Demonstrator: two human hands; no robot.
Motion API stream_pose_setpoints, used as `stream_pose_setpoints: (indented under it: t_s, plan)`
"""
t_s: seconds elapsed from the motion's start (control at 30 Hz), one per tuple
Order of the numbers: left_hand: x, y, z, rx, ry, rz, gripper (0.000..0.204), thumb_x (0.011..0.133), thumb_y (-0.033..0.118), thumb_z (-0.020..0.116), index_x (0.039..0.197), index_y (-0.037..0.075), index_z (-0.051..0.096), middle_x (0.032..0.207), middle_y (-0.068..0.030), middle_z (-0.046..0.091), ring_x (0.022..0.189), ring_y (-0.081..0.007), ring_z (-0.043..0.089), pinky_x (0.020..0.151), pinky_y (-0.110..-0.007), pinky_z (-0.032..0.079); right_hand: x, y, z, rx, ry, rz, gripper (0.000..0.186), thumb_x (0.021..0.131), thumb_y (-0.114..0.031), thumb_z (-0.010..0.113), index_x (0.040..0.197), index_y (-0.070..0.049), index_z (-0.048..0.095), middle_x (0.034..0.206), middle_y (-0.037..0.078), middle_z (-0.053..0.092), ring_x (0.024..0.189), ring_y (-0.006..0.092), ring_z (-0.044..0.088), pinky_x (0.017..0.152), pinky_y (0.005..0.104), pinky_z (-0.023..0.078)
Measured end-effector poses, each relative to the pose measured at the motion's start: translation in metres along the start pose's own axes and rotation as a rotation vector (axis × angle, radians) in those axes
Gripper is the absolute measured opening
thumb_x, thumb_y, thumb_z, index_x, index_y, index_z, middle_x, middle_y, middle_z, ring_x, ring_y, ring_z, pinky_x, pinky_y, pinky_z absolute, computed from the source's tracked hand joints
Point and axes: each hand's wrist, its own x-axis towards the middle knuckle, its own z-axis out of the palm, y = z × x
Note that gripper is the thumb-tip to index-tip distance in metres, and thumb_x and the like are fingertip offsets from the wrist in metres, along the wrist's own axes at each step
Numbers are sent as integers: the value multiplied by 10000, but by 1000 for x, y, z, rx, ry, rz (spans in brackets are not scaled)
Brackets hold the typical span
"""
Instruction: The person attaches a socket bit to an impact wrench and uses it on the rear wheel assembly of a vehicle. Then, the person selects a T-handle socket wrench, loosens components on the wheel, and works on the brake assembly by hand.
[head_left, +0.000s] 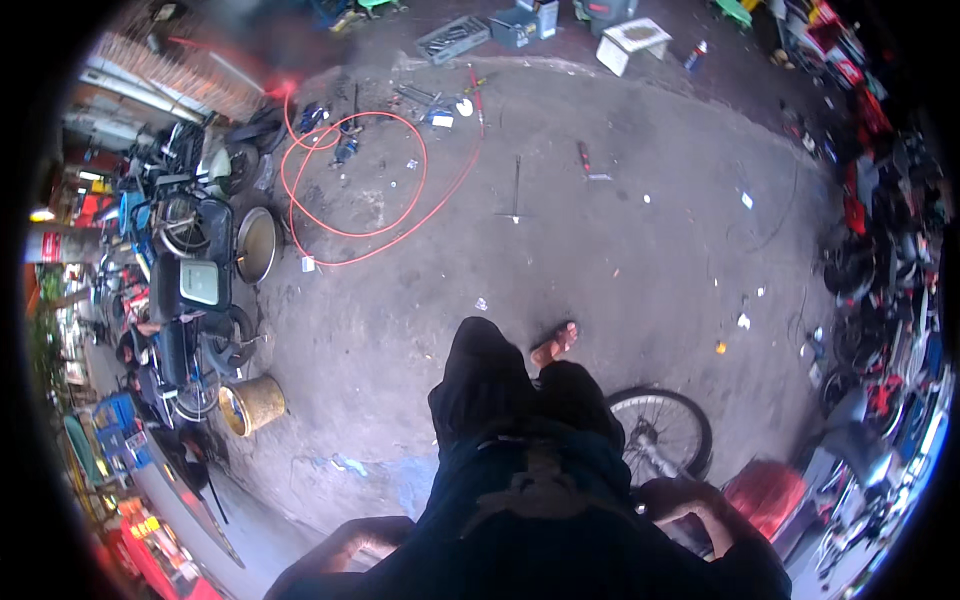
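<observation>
I look down on my dark clothing and raised knee, with a foot beside it. My left hand (385, 535) is low at my left side; its fingers are mostly hidden by my body and shadow. My right hand (665, 500) is at my right side, fingers curled round something I cannot make out, just below a bicycle wheel (660, 398) and its pale fork. A red object (765, 495), perhaps fabric or padding, lies beyond that hand.
Scooters and bicycles (185, 300) line the left, near a bucket (255, 408) and metal basin (255, 245). A red hose (355, 235) loops over the concrete floor (600, 250) among scattered tools (517, 190). Dense parts and bikes (880, 330) crowd the right. A white stool (632, 40) stands ahead.
</observation>
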Motion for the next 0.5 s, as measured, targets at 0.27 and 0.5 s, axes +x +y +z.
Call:
stream_pose_setpoints:
  t_s: [0.27, 0.5]
  plan:
    - [35, 94, -47, -55, 57, 68, 252, 789, 243, 638, 998, 103, 655, 930, -81, 672, 889, -217, 627, 812, -342, 482, -37, -19, -169, 126, 119, -229, 277, 823, -285, 605, 1017, -95, 656, 1022, 119, 644, 924, 286, 613, 823, 346, 463]
    - [56, 155, -128, -72, 114, 86, 274, 792, 253, 642, 1022, 106, 652, 935, -83, 673, 896, -217, 627, 821, -342, 479, -11, -44, -267, 299, 392, -309, 253, 800, -228, 667, 1004, -82, 646, 966, 91, 655, 869, 170, 620, 787, 302, 470]
